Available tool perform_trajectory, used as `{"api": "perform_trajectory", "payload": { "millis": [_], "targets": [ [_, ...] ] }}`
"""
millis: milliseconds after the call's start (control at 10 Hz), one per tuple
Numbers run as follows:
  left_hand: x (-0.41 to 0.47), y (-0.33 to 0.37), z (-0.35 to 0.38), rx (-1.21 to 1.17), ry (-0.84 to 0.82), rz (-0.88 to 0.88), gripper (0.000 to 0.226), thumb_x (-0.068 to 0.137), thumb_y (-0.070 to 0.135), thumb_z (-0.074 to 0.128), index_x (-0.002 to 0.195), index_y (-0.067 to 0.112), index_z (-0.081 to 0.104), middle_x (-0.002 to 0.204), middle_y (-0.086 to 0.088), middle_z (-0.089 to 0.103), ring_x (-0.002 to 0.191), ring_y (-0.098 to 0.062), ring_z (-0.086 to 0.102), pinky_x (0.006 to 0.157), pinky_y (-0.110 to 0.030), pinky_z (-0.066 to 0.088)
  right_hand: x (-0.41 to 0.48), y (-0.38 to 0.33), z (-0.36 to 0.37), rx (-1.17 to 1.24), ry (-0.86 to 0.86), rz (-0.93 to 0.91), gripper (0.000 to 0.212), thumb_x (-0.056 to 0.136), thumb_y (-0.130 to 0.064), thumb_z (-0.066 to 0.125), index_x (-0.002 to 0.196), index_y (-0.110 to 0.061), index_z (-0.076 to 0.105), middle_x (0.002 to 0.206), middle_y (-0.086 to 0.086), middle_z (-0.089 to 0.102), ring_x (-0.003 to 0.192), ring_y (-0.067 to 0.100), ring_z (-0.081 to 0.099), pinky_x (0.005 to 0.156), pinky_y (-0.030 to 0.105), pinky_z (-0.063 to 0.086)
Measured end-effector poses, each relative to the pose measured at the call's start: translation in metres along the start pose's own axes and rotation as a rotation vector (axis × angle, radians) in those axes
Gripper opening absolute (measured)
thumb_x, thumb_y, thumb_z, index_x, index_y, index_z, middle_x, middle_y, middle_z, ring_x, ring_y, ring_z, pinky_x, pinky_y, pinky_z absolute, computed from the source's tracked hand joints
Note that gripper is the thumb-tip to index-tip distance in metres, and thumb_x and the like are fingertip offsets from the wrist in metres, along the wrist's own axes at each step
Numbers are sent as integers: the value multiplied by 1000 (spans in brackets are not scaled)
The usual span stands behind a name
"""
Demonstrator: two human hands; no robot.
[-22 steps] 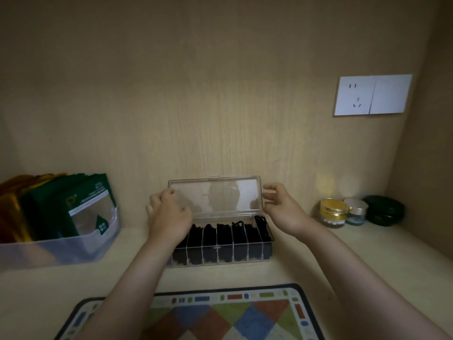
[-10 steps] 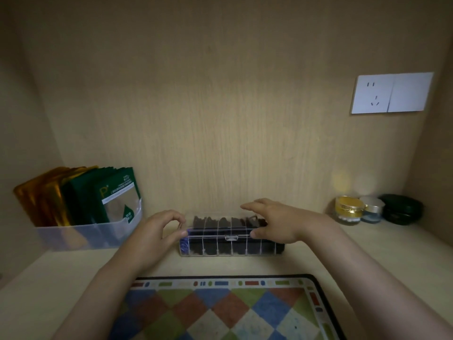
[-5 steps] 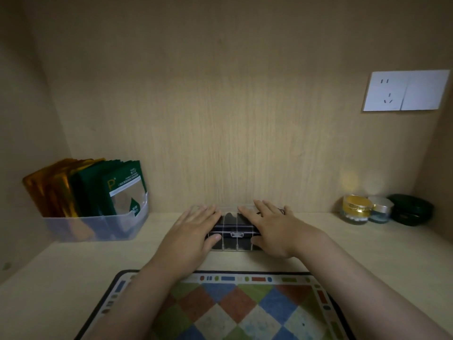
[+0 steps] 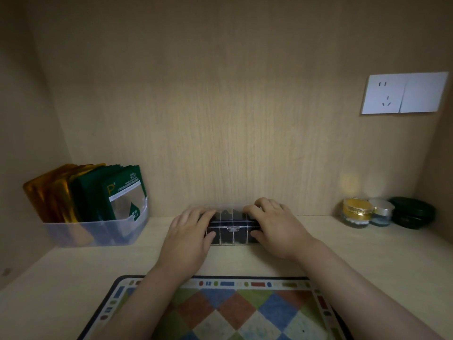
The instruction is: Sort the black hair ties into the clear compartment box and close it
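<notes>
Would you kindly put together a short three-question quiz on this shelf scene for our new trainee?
1. True or false: the lid of the clear compartment box stands open.
2. Which sits on the shelf to the right of the box? A) a gold-lidded jar B) a kettle C) a stapler
3. Fill in: the left grip and the right grip each hold one end of the ____.
Key: 1 false; 2 A; 3 box.
</notes>
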State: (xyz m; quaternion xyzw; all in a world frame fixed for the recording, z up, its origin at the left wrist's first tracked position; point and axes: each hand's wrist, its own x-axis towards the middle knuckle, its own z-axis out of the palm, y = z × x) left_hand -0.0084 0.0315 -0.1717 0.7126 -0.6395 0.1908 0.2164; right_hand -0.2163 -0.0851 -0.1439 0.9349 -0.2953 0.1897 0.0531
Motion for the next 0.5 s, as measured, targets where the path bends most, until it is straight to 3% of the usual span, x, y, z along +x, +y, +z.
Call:
{"api": "perform_trajectory", "payload": {
  "millis": [100,200,300,400,500],
  "targets": [
    [3,-2,5,-37,-100,-20,61,99,54,35,154,29,26,158,9,28,147,-14,22,123,-36,12,0,6,7,-49,-24,21,59,97,-32,50,151,-33,27,145,-3,39,135,20,37,117,42,24],
    [9,-4,7,-36,-189,-17,82,87,74,7,157,31,11,164,10,12,152,-13,5,122,-36,-3,0,11,13,-32,-61,55,67,98,-32,47,156,-34,15,157,-4,26,147,21,20,122,53,12],
    [16,-5,5,-31,-231,-49,86,84,78,3,157,34,13,164,11,15,151,-11,6,123,-40,-3,-2,11,13,-3,-86,77,71,97,-32,48,157,-35,10,159,-4,21,150,21,14,121,57,7],
    [17,-1,-6,-67,-222,-71,70,95,67,19,156,35,14,163,11,19,150,-10,9,123,-38,-1,-3,9,6,36,-77,91,72,98,-36,48,157,-36,7,162,-3,18,152,20,8,121,56,-1],
    [23,4,-36,-239,-54,-86,58,99,54,35,153,39,21,160,14,26,147,-8,19,122,-38,12,7,6,-27,189,75,128,65,98,-38,51,155,-37,20,163,-1,19,151,18,13,124,51,5]
  ]
}}
